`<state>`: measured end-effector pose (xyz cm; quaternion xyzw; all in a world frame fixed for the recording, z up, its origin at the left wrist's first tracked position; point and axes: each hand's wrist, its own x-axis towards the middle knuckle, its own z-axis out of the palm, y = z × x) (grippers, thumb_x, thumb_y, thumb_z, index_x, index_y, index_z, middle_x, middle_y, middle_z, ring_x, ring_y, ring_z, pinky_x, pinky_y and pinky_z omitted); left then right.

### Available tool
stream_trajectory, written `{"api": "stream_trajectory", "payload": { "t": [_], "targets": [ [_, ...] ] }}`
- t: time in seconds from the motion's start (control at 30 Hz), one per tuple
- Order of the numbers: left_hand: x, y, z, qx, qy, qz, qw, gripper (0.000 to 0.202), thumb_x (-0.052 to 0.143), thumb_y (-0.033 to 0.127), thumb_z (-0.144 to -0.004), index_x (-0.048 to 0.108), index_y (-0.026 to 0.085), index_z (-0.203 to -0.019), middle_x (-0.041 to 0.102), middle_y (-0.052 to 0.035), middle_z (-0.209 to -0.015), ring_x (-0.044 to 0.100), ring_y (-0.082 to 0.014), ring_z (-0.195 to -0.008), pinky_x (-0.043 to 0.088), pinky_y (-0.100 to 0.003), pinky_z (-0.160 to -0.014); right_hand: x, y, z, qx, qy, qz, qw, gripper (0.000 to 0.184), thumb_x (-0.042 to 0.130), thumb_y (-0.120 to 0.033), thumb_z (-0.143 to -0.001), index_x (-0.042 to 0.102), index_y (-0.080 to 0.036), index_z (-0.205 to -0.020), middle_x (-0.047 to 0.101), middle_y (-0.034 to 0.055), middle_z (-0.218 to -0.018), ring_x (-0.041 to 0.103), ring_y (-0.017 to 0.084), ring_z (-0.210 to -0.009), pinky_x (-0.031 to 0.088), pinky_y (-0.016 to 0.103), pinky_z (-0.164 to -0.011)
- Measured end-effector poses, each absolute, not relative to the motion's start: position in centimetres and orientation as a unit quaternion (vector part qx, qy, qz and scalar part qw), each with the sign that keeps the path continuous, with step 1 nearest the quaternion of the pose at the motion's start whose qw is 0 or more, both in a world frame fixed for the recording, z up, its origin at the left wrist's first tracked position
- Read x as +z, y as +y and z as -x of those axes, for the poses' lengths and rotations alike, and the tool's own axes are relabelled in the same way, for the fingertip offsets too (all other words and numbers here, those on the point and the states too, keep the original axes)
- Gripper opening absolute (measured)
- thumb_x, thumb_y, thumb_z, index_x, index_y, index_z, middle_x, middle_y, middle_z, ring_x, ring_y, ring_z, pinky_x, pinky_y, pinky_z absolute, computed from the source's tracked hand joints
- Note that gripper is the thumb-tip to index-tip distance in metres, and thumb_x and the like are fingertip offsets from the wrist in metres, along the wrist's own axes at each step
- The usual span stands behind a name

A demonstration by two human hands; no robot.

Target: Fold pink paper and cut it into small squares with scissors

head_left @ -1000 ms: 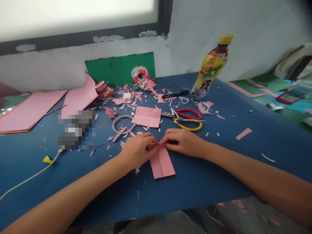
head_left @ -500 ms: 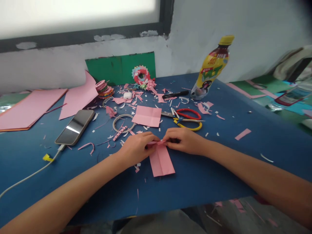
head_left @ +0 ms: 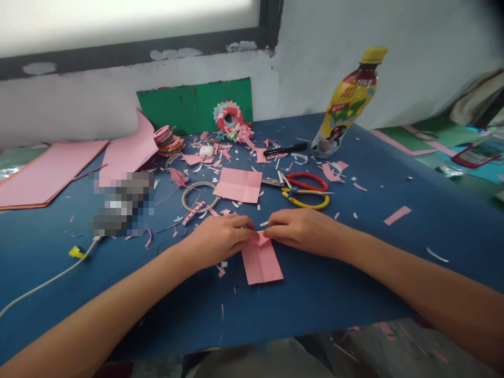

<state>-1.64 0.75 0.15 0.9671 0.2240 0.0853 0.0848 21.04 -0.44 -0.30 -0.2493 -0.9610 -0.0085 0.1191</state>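
Clamping pink paper [head_left: 263, 265] in fingers of left hand [head_left: 220, 233] and right hand [head_left: 305, 231] at folded top end, lower centre of frame, likely to steady crease. At centre: flat pink rectangle [head_left: 238, 185], perhaps aside for room.

- Folded sheet [head_left: 263, 263]: pink paper, matt, creased.
- Flat sheet [head_left: 238, 185]: similar matt paper, crease lines showing.
- Scissors [head_left: 302, 175]: blade grey metal; handles smooth, plastic-looking.
- Bottle [head_left: 346, 105]: clear plastic, glossy printed wrap.
- Pen [head_left: 286, 149]: black, smooth, plastic-looking.
- Small case [head_left: 206, 151]: white, smooth, plastic-looking.
- Tabletop [head_left: 354, 294]: smooth, low sheen.
- Wall [head_left: 318, 58]: matt, roughened near window frame [head_left: 271, 26].
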Motion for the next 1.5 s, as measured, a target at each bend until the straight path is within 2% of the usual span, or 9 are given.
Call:
{"api": "stream_trajectory", "payload": {
  "t": [0.13,0.23,0.33,0.47,0.67,0.93,1.33,1.5],
  "targets": [
    [0.1,0.7,1.7,0.078,0.217,-0.971,0.065,0.026,0.037,0.018,-0.088,0.061,0.021,-0.099,0.062,-0.0035,-0.101,0.06,-0.015,-0.084,0.046,-0.025,-0.069,-0.2,-0.8,-20.8,-0.042,-0.963,0.239,0.116,0.026,0.038,-0.019,-0.091,0.063,-0.016,-0.086,0.061,0.0051,-0.078,0.057,0.015,-0.07,0.041,0.024,-0.06],
    [0.3,0.4,1.5,0.083,0.232,-0.965,0.089,0.023,0.044,0.016,-0.082,0.061,0.021,-0.097,0.061,-0.003,-0.1,0.059,-0.0152,-0.084,0.046,-0.025,-0.068,-0.5,-0.9,-20.7,-0.06,-0.96,0.239,0.131,0.027,0.038,-0.021,-0.091,0.062,-0.015,-0.083,0.06,0.0042,-0.074,0.056,0.015,-0.066,0.04,0.025,-0.06],
    [0.7,0.0,1.4,0.077,0.247,-0.961,0.099,0.026,0.053,0.023,-0.074,0.06,0.02,-0.099,0.061,-0.0043,-0.101,0.059,-0.0175,-0.084,0.046,-0.026,-0.065,-0.7,-0.9,-20.6,-0.065,-0.957,0.246,0.142,0.028,0.037,-0.023,-0.091,0.062,-0.016,-0.081,0.06,0.004,-0.072,0.056,0.014,-0.065,0.04,0.025,-0.061],
    [0.6,-0.1,1.2,0.089,0.255,-0.959,0.091,0.023,0.05,0.033,-0.081,0.062,0.02,-0.095,0.062,-0.0049,-0.099,0.06,-0.0168,-0.08,0.045,-0.025,-0.06,-0.7,-0.8,-20.6,-0.059,-0.955,0.251,0.148,0.029,0.037,-0.024,-0.091,0.062,-0.015,-0.081,0.061,0.0045,-0.073,0.056,0.015,-0.066,0.041,0.026,-0.061],
    [-0.2,0.0,1.2,0.131,0.249,-0.955,0.092,0.019,0.049,0.029,-0.084,0.063,0.021,-0.092,0.063,-0.0032,-0.096,0.06,-0.0136,-0.079,0.045,-0.023,-0.062,-0.7,-0.7,-20.8,-0.005,-0.953,0.256,0.161,0.026,0.039,-0.024,-0.09,0.062,-0.016,-0.084,0.061,0.0045,-0.077,0.058,0.015,-0.069,0.043,0.025,-0.062],
    [-0.3,0.0,1.1,0.128,0.267,-0.949,0.105,0.018,0.051,0.028,-0.082,0.065,0.022,-0.091,0.064,-0.0031,-0.096,0.06,-0.015,-0.078,0.046,-0.024,-0.062,-0.6,-0.4,-21.0,0.12,-0.94,0.277,0.161,0.019,0.053,-0.031,-0.083,0.064,-0.017,-0.089,0.06,0.0056,-0.088,0.057,0.014,-0.077,0.044,0.025,-0.069],
    [0.2,-0.1,0.9,0.124,0.275,-0.946,0.118,0.02,0.048,0.025,-0.081,0.066,0.022,-0.09,0.063,-0.0046,-0.095,0.06,-0.0154,-0.079,0.047,-0.024,-0.062,-0.8,-0.6,-20.9,0.114,-0.936,0.284,0.174,0.018,0.049,-0.027,-0.085,0.064,-0.017,-0.088,0.06,0.0056,-0.086,0.056,0.014,-0.075,0.044,0.025,-0.067],
    [0.5,0.0,1.2,0.108,0.25,-0.953,0.133,0.024,0.044,0.023,-0.083,0.065,0.02,-0.094,0.063,-0.0052,-0.1,0.059,-0.0163,-0.081,0.048,-0.028,-0.069,-0.7,-0.7,-20.8,0.122,-0.934,0.292,0.169,0.017,0.049,-0.026,-0.084,0.063,-0.016,-0.087,0.06,0.0053,-0.085,0.056,0.014,-0.075,0.043,0.025,-0.067]
  ]
}}
